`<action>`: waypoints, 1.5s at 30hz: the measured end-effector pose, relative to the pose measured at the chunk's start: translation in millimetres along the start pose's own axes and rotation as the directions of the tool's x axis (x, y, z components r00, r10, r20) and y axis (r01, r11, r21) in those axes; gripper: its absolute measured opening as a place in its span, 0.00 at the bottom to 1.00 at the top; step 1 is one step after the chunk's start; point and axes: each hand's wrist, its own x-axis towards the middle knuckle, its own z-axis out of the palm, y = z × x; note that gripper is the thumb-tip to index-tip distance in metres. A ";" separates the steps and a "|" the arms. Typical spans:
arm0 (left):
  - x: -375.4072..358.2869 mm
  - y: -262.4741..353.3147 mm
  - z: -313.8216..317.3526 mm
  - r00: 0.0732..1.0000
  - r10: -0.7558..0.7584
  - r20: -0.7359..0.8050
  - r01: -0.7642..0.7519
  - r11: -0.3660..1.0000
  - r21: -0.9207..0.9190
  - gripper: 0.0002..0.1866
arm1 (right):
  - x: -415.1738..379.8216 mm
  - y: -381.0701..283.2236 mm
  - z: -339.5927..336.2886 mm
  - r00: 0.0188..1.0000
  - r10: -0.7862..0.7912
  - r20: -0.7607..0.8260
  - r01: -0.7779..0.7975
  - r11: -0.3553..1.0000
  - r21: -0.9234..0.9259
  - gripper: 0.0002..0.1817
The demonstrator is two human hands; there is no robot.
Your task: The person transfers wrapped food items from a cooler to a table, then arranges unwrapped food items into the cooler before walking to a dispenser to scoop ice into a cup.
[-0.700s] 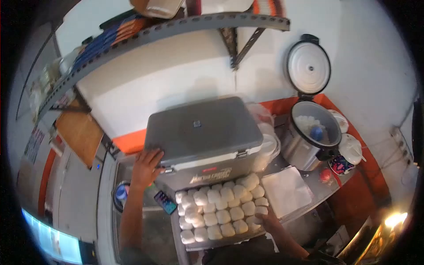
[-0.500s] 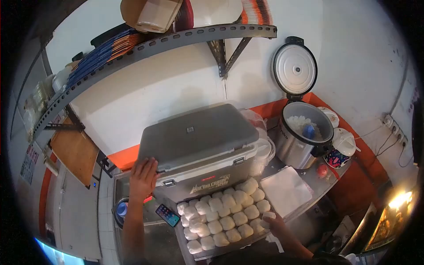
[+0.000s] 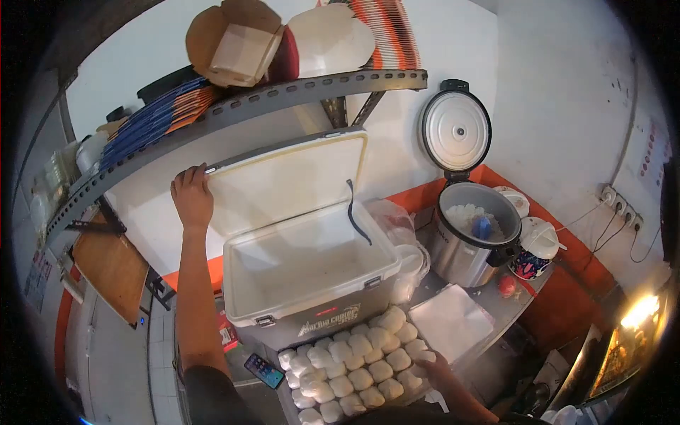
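My left hand (image 3: 191, 190) is raised at the upper left, its fingers closed over the front corner of the grey and white lid (image 3: 283, 177) of a cooler box. The lid stands up, and the white inside of the cooler box (image 3: 312, 255) shows no contents. In front of it lies a tray (image 3: 289, 397) packed with rows of white rounded bundles (image 3: 360, 346). At the tray's right edge my right hand (image 3: 433, 374) has its fingers curled round the rim beside a bundle; the fingertips are partly hidden. A phone (image 3: 263, 370) with a lit screen lies left of the tray.
A steel rice cooker (image 3: 460, 248) stands open with white rice and a blue scoop (image 3: 482, 228). White paper sheets (image 3: 453, 315) lie right of the tray. Overhead, a metal shelf (image 3: 297, 92) with cardboard boxes crosses close to the lid. A bright lamp (image 3: 639, 312) glows at the right.
The lid has swung up from nearly shut to wide open, with my left hand rising along with it. My right hand stays by the tray's right edge. The view has shifted slightly.
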 end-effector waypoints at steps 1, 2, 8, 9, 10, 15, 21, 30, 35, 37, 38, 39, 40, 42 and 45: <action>5.8 -2.7 10.3 1.000 -0.023 0.012 0.023 1.000 -0.010 0.15 | -9.5 -7.3 4.0 1.000 0.010 -0.012 -0.010 1.000 -0.009 0.29; 10.6 -5.9 20.6 0.999 -0.046 0.027 0.047 0.999 -0.020 0.14 | -20.1 -16.3 8.6 0.999 0.022 -0.026 -0.022 1.000 -0.018 0.29; 22.9 -13.8 56.5 0.992 -0.100 0.072 0.102 0.994 -0.030 0.17 | -19.6 -13.1 -9.4 0.982 0.054 -0.178 -0.070 0.994 -0.087 0.36; 21.3 -12.4 57.1 0.993 -0.102 0.052 0.103 0.994 -0.020 0.17 | -20.6 -14.0 -9.0 0.984 0.058 -0.171 -0.071 0.995 -0.070 0.36; 20.3 -12.2 58.1 0.996 -0.088 -0.009 0.087 0.996 -0.036 0.18 | -21.3 -15.2 -7.0 0.984 0.035 -0.172 -0.052 0.994 -0.097 0.33; 18.3 -9.1 46.7 0.997 -0.020 -0.077 0.006 0.984 -0.179 0.19 | 12.5 9.7 -31.7 0.996 0.063 -0.055 -0.062 0.998 0.011 0.25; 25.5 -2.2 9.0 0.968 0.072 0.240 -0.062 0.997 -0.048 0.24 | 30.1 -21.3 3.8 0.993 -0.027 -0.113 0.024 0.999 -0.031 0.32; 0.0 -10.9 -7.8 0.948 0.270 0.170 -0.280 0.959 0.039 0.29 | 70.1 -154.0 177.4 0.899 -0.420 0.123 0.438 0.868 -0.235 0.35; -24.0 -20.6 -9.6 0.935 0.350 0.050 -0.354 0.931 0.087 0.30 | 117.4 -173.7 217.1 0.775 -0.570 0.272 0.629 0.732 -0.261 0.37; -24.6 -20.9 -9.6 0.924 0.383 -0.014 -0.379 0.919 0.112 0.31 | 128.5 -176.8 237.7 0.791 -0.528 0.310 0.610 0.720 -0.330 0.38; -25.9 -20.8 -9.7 0.917 0.396 -0.047 -0.388 0.913 0.124 0.32 | 134.9 -177.6 247.0 0.797 -0.507 0.328 0.602 0.710 -0.366 0.38; -28.2 -21.4 -11.6 0.907 0.416 -0.063 -0.405 0.904 0.135 0.32 | 145.4 -175.9 253.1 0.754 -0.558 0.346 0.645 0.534 -0.547 0.39; -30.3 -21.5 -14.9 0.896 0.437 -0.078 -0.424 0.894 0.147 0.32 | 151.7 -173.2 255.6 0.769 -0.534 0.350 0.628 0.531 -0.569 0.39; -23.2 -25.3 -17.4 0.893 0.447 -0.058 -0.431 0.884 0.180 0.31 | 163.7 -165.9 260.4 0.796 -0.491 0.354 0.595 0.531 -0.603 0.40; -14.9 -39.8 -17.1 0.923 0.385 0.017 -0.379 0.897 0.228 0.30 | 171.9 -167.8 264.1 0.774 -0.507 0.378 0.612 0.449 -0.651 0.40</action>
